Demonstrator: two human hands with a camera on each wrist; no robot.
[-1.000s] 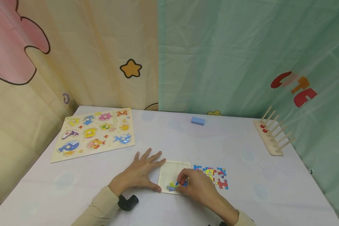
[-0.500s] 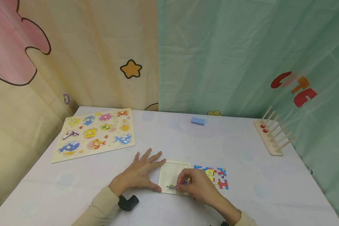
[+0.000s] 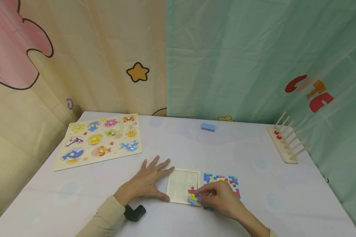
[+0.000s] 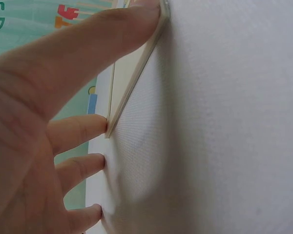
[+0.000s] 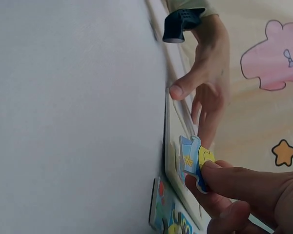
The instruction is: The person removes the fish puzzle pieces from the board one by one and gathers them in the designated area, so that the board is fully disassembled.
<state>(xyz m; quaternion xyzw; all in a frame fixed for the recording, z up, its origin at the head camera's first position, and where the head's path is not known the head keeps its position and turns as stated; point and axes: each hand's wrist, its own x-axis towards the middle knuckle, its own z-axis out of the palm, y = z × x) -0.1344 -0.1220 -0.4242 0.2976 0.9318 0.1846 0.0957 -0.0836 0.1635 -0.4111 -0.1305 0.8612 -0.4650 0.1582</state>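
My left hand (image 3: pixel 146 181) lies spread on the table, thumb and index finger touching the left edge of a shallow wooden puzzle tray (image 3: pixel 178 184). In the left wrist view, the thumb presses one corner of the tray's rim. My right hand (image 3: pixel 221 199) pinches a jigsaw piece (image 5: pixel 190 153) between thumb and fingers. The piece is blue and yellow with a small flower, and it is tilted over the tray's lower right corner. Right of the tray are several colourful jigsaw pieces (image 3: pixel 233 181), partly hidden by the right hand.
A wooden peg puzzle board (image 3: pixel 98 141) with sea animals lies at the back left. A blue block (image 3: pixel 208 127) sits near the back edge. On the right stands a wooden rack with pegs (image 3: pixel 284 144), carrying red beads. Curtains hang behind the table.
My right hand has shifted right with the jigsaw piece, from the lower middle of the tray to its lower right corner, and turned the piece's printed face into view. The left hand stays put.
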